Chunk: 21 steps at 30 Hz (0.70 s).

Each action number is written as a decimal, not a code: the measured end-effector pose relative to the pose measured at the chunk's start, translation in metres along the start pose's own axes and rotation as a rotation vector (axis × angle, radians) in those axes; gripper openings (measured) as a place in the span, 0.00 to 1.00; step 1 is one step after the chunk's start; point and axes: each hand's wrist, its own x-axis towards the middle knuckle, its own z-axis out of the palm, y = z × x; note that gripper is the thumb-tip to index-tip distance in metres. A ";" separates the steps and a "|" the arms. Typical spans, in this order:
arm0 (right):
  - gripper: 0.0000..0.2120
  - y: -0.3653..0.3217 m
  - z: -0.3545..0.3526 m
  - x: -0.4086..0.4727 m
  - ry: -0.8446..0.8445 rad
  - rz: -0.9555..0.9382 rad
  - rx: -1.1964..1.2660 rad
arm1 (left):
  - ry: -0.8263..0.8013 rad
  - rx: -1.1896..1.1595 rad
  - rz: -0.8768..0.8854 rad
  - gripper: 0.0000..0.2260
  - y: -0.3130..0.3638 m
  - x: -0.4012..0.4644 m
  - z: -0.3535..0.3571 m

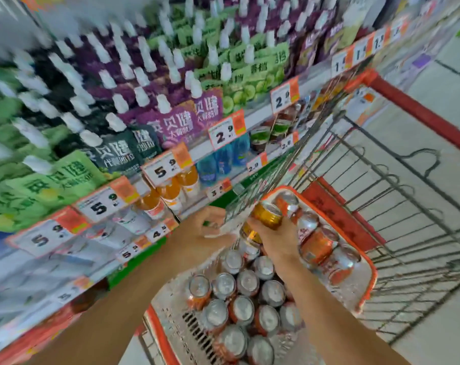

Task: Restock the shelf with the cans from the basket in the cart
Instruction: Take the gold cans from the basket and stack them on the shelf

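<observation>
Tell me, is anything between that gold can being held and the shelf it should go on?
Yes. The right hand grips the gold can just inside the cart's wire side wall, which stands between it and the shelf. The left hand also hovers on that side. Lifting it over the wall looks necessary.

At lower centre of the blurred frame the right hand (272,239) grips a gold can (267,215) above the orange-rimmed basket (370,270) of silver-topped cans (239,299) in the wire cart (397,196), the left hand (200,233) at the cart's edge, the shelf (150,154) filling the left.
</observation>
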 end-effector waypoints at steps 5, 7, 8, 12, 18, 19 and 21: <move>0.14 -0.145 -0.034 -0.101 -0.356 -0.417 0.033 | -0.074 0.006 0.304 0.33 0.104 -0.046 -0.039; 0.16 -0.204 -0.042 -0.131 -0.463 -0.500 0.041 | 0.037 -0.069 0.403 0.30 0.142 -0.073 -0.060; 0.18 -0.241 -0.044 -0.147 -0.522 -0.567 0.019 | 0.126 -0.082 0.480 0.28 0.166 -0.091 -0.077; 0.17 -0.364 -0.041 -0.212 -0.551 -0.888 -0.019 | 0.507 -0.110 0.699 0.21 0.249 -0.156 -0.135; 0.20 -0.492 -0.041 -0.302 -0.533 -1.228 0.167 | 0.914 0.019 0.932 0.19 0.376 -0.254 -0.225; 0.16 -0.507 -0.043 -0.311 -0.534 -1.242 0.183 | 0.923 0.017 0.951 0.21 0.391 -0.264 -0.235; 0.07 -0.535 -0.044 -0.325 -0.524 -1.273 0.178 | 0.906 -0.049 0.971 0.20 0.419 -0.275 -0.258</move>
